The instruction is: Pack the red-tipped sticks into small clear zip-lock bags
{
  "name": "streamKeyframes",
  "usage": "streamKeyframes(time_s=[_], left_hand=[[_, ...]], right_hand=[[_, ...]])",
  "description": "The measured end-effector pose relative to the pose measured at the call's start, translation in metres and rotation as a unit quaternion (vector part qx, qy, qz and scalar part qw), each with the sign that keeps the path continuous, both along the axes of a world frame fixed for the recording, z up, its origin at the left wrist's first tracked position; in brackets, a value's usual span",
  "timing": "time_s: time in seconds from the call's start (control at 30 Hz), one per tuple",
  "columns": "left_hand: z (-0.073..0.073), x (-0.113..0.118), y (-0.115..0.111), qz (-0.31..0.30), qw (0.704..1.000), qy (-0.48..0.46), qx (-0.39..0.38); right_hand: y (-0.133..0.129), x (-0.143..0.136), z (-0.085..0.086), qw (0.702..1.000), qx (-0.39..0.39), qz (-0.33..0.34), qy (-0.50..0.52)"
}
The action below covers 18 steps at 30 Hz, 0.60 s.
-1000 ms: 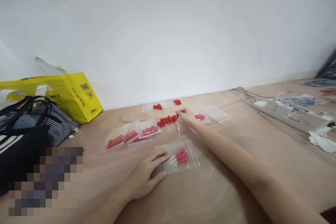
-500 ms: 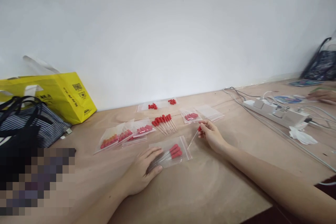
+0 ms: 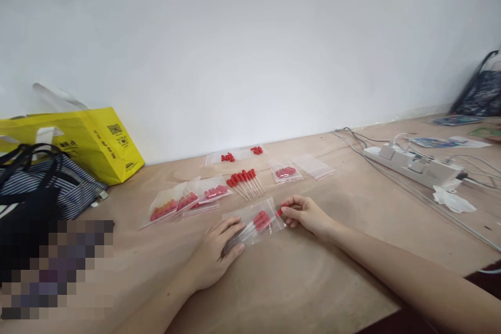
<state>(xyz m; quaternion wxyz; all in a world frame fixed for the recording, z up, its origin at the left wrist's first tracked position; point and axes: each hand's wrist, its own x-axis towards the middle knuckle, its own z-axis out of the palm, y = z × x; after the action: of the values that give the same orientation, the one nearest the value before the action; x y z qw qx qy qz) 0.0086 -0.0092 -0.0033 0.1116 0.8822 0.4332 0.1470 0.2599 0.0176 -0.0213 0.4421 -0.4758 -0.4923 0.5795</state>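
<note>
Below the frame's centre, the left hand (image 3: 217,251), thumb and fingers apart, is resting on a clear bag (image 3: 274,222), apparently to steady it. At its mouth, the right hand (image 3: 308,217) is pinching a red-bulbed dropper (image 3: 279,212), perhaps leaving its stem free

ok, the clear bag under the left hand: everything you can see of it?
The clear bag looks like thin plastic, with a zip strip at its right end. It lies on the table, slightly wrinkled, with several red-ended sticks inside. The left hand covers its left end. At the zip end, the right hand holds another red tip; how far the mouth gapes is unclear.
</note>
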Motion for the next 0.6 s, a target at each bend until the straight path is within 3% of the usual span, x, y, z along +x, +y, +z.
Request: streamKeyframes(time_s=[0.2, 0.3, 0.5, 0.6], left_hand=[[0.0019, 0.0008, -0.0008, 0.005, 1.0, 0.002, -0.005], [0.0019, 0.0009, -0.0014, 0.007, 1.0, 0.002, -0.012], [0.0005, 0.0009, -0.001, 0.011, 1.0, 0.004, -0.009], [0.0024, 0.0011, -0.0007, 0.009, 1.0, 0.01, -0.015]], right_hand=[[0.0023, 0.0036, 0.0016, 0.983, 0.051, 0.12, -0.128], [0.004, 0.0053, 0.0012, 0.973, 0.107, 0.159, -0.127], [0.0083, 0.0034, -0.0044, 0.968, 0.058, 0.231, -0.075], [0.0092, 0.0019, -0.0028, 0.962, 0.077, 0.257, -0.058]])
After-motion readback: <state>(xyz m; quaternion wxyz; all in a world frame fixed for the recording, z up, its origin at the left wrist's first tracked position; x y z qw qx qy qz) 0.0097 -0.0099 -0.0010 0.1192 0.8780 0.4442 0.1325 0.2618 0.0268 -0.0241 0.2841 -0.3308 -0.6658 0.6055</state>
